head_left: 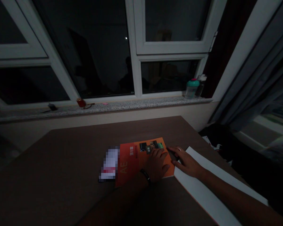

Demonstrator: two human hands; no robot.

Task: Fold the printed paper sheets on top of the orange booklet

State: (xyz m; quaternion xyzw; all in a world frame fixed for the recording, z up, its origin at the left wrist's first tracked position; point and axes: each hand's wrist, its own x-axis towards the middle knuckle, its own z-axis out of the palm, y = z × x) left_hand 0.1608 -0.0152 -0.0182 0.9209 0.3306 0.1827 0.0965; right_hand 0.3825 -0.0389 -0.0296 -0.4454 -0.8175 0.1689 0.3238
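On my feed the left hand (pixel 157 164) lies open and flat on the orange AE booklet (pixel 129 163), holding nothing, while the right hand (pixel 187 162), fingers spread and also empty, rests just beside it on a white sheet (pixel 202 188) on the brown counter (pixel 61 157) (flat palms suit a cover this thin).

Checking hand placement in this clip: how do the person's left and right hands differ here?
The left hand lies palm-down on the orange book, while the right hand sits beyond the book's right edge, above the white sheet. The left wrist wears a dark wristband; the right wrist shows none. Both hands are bare and palm-down, holding nothing visible.
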